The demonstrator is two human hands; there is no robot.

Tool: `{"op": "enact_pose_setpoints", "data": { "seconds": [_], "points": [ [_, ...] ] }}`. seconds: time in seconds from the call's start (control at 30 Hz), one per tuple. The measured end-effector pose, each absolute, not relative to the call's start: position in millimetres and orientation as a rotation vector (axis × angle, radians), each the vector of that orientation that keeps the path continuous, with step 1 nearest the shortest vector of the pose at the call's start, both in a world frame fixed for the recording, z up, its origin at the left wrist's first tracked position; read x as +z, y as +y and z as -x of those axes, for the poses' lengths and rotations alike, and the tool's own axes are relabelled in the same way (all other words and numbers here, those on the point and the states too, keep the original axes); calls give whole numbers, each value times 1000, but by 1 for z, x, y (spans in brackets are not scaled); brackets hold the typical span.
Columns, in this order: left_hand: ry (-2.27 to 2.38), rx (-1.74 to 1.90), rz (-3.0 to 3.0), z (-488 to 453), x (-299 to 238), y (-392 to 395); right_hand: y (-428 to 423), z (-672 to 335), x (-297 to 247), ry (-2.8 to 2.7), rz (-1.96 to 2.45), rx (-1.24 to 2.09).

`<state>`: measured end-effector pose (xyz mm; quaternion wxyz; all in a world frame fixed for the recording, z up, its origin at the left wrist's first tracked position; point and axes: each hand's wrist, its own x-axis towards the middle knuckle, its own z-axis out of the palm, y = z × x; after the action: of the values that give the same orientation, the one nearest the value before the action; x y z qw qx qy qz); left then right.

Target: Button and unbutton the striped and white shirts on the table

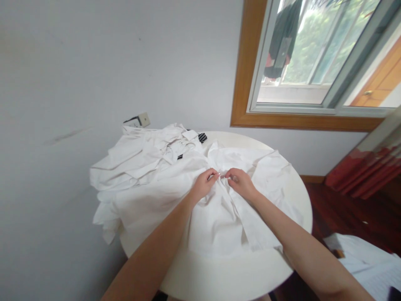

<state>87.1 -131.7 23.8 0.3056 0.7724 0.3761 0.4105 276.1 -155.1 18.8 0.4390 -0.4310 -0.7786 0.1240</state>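
Note:
A white shirt (216,234) lies spread and creased in front of me. At the middle of its upper part, my left hand (205,184) pinches a fold of the fabric between thumb and fingers. Just to its right, my right hand (241,183) also has its fingertips closed on the cloth, with a small gap between the two hands. Whether a button sits between the fingertips is too small to make out. Parts of the shirt reach towards the right side of the table, and its left part runs against other white garments.
A pile of folded white garments (140,156) stands at the left, overhanging the round white table (200,278). Black-and-white striped cloth (203,137) pokes out behind it. A wall socket (144,119), window frame (300,121), red curtain (363,173) and white papers (366,259) surround the table.

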Motion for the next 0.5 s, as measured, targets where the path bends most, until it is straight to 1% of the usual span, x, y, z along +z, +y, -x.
{"op": "enact_pose_setpoints", "data": {
  "seconds": [0.13,0.2,0.3,0.4,0.5],
  "points": [
    [1255,1390,-2014,-84,33,-136,-153,-296,33,-1763,1316,-21],
    [1373,1458,-2099,-80,39,-138,-152,-312,40,-1614,1435,-166],
    [1620,1369,-2318,-71,46,-136,-150,-333,46,-1406,1557,-306],
    [1797,1164,-2532,-67,53,-137,-149,-341,46,-1357,1588,-322],
    [1728,1146,-2645,-78,60,-149,-149,-331,43,-1421,1509,-309]
  ]
}}
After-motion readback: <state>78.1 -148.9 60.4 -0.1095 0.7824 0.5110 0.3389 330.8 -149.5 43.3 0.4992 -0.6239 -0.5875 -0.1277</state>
